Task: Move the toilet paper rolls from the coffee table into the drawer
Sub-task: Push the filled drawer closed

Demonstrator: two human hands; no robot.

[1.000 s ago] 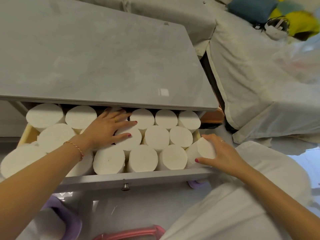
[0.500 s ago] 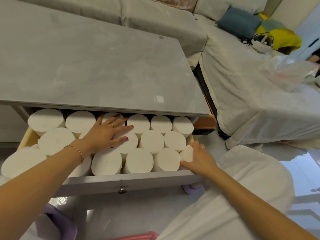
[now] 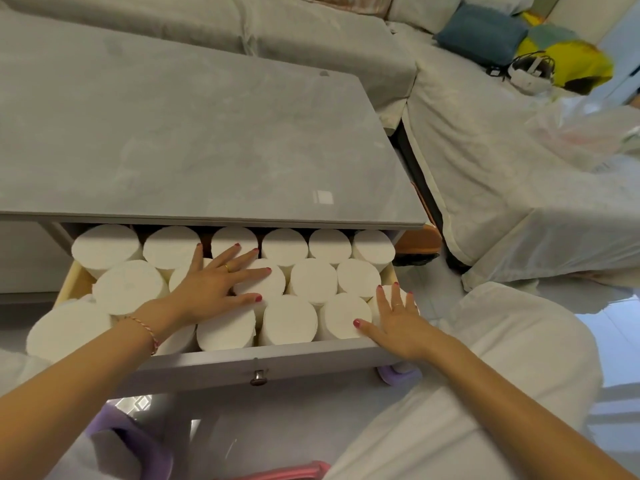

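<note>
Several white toilet paper rolls (image 3: 313, 282) stand upright in rows, packed tight in the open drawer (image 3: 277, 363) under the grey coffee table top (image 3: 194, 133). My left hand (image 3: 214, 285) lies flat with fingers spread on the tops of the middle rolls. My right hand (image 3: 398, 323) presses flat on the roll at the drawer's front right corner (image 3: 388, 296), fingers straight. No rolls lie on the table top.
A white-covered sofa (image 3: 502, 188) runs behind and to the right of the table, with a blue cushion (image 3: 481, 32), a yellow cushion (image 3: 575, 60) and a headset (image 3: 530, 69) on it. The drawer knob (image 3: 259, 375) faces me. Purple slippers (image 3: 138, 441) sit on the floor below.
My right hand gripped the corner roll, set it down into the drawer's front right corner, and now presses flat on top of it. My left hand stayed on the middle rolls.
</note>
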